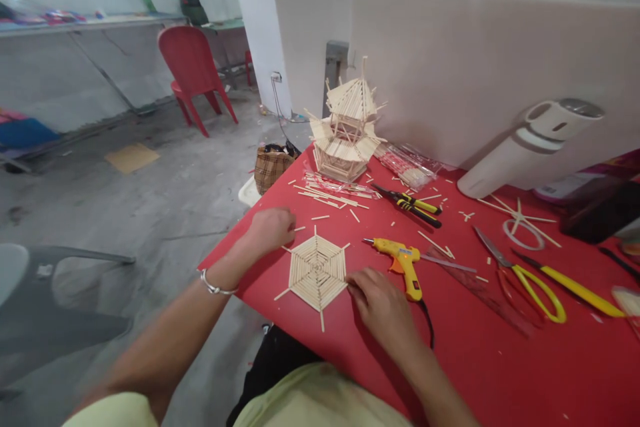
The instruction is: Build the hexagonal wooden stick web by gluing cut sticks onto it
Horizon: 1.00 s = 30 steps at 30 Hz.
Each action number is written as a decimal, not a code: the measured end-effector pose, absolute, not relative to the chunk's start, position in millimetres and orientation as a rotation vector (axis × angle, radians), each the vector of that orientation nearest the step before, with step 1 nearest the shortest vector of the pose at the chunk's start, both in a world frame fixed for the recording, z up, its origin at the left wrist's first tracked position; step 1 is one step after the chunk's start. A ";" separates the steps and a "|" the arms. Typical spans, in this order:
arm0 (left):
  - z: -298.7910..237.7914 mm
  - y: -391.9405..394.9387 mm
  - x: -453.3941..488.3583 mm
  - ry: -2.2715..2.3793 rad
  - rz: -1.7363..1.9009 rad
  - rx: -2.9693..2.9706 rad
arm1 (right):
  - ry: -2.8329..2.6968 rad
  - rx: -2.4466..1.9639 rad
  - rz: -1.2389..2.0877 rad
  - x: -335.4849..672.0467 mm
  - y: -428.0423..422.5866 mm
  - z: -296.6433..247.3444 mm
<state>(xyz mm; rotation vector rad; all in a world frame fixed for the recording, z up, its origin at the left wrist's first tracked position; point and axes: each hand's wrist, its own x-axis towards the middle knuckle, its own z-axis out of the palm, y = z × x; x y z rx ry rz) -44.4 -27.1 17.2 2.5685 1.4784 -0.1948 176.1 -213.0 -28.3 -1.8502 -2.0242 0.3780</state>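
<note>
A hexagonal web-like panel of thin wooden sticks (309,271) lies flat on the red tabletop, with stick ends jutting from its corners. My right hand (383,303) has its fingertips closed at the panel's right corner, on the stick end there. Up and left of the panel, my left hand (270,230) rests with fingers curled together; a short stick (299,229) shows at its fingertips, and I cannot tell if it is held. A yellow glue gun (403,260) lies on its side just beyond my right hand, nozzle pointing left.
Behind stands a stick-built pagoda model (347,137), near loose sticks (333,197) and bagged sticks (413,170). Pliers (413,205), scissors (520,277), a yellow-handled tool (575,287) and a tilted white tumbler (515,153) are to the right. The red table (280,317) ends at left.
</note>
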 end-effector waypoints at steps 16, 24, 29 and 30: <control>34.0 -30.7 -60.7 1.617 0.226 2.319 | -1.877 -1.883 0.601 159.5 -216.8 -20.8; 61.0 -82.7 -92.9 1.738 0.293 2.005 | -2.002 -1.974 0.330 162.2 -192.7 -0.6; 46.1 -119.9 -107.5 1.639 0.133 1.918 | -2.194 -1.906 0.487 159.2 -194.6 -0.4; 43.5 -123.7 -108.7 1.654 0.139 1.914 | -2.179 -1.888 0.459 157.4 -193.9 0.7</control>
